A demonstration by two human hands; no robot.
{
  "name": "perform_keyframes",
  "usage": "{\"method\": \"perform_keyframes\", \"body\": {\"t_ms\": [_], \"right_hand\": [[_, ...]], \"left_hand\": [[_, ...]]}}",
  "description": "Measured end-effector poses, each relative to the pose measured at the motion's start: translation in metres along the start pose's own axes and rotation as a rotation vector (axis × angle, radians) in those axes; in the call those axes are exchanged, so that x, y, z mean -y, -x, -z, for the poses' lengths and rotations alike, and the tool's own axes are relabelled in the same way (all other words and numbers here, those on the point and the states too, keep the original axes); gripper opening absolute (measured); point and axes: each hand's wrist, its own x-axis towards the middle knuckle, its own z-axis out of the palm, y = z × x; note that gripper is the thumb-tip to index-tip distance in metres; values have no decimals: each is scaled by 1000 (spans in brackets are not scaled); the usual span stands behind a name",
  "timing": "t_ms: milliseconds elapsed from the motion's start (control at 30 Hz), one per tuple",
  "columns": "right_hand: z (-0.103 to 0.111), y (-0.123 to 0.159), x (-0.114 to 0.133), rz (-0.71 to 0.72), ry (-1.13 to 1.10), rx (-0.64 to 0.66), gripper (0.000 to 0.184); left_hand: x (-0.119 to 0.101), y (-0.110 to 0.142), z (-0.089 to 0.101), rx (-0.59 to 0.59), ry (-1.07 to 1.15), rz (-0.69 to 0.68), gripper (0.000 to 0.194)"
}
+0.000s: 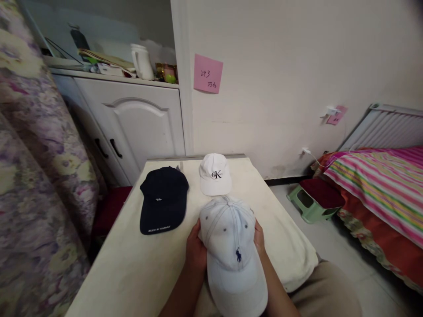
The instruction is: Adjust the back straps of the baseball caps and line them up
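Note:
I hold a pale white baseball cap [229, 246] with a small dark logo on its front, brim pointing toward me, just above the near part of a cream-covered table [132, 268]. My left hand [195, 251] grips its left side and my right hand [259, 237] grips its right side, fingers wrapped on the crown. Behind it lies a white cap [214, 175] with dark letters. To the left, a navy cap [162, 200] rests flat with its brim toward me.
A floral curtain [36, 176] hangs at left. White cabinet doors [139, 123] stand behind the table, with a jug [142, 61] on top. A pink note [208, 73] sticks on the wall. A green stool [312, 200] and a striped bed [380, 185] are at right.

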Motion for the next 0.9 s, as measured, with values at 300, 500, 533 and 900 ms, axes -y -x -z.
{"method": "perform_keyframes", "body": {"t_ms": [300,500,533,900], "right_hand": [[11,4,16,-98,41,14,43],[22,11,20,-151,-12,43,44],[24,14,22,-138,-8,28,41],[63,123,40,43,427,-257,38]], "left_hand": [[3,-7,-2,-94,-1,46,30],[11,-20,8,-159,-40,18,33],[11,-20,9,-155,-48,15,34],[13,-24,11,-146,-84,-2,35]]}}
